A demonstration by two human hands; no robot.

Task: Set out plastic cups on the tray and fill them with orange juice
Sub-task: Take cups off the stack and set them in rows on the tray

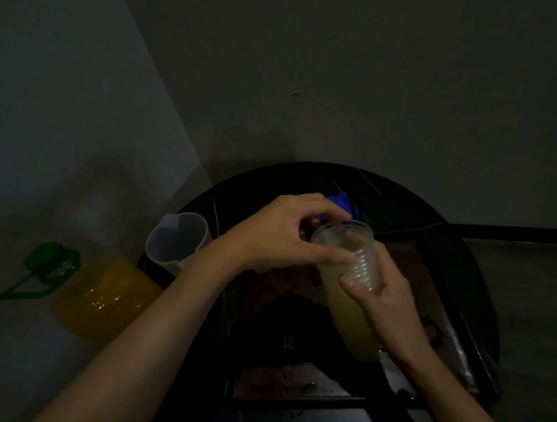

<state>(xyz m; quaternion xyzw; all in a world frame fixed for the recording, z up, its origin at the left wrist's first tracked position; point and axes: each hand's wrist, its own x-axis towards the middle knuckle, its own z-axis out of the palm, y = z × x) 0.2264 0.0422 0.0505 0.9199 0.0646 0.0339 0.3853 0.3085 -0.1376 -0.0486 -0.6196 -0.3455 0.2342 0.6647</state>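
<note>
A stack of clear plastic cups (348, 281) hangs tilted above the dark tray (457, 365), its lower part looking yellowish. My right hand (386, 297) grips the stack around its ribbed middle. My left hand (288, 234) pinches the rim of the top cup, thumb on the near side and fingers curled over the far edge. A large bottle of orange juice (99, 297) with a green cap stands at the left. The scene is very dim.
A clear plastic jug (176, 240) stands at the left rim of the round black table (403, 199). Something blue (340, 200) lies behind my left hand. Walls meet in a corner just behind the table. Grey floor lies to the right.
</note>
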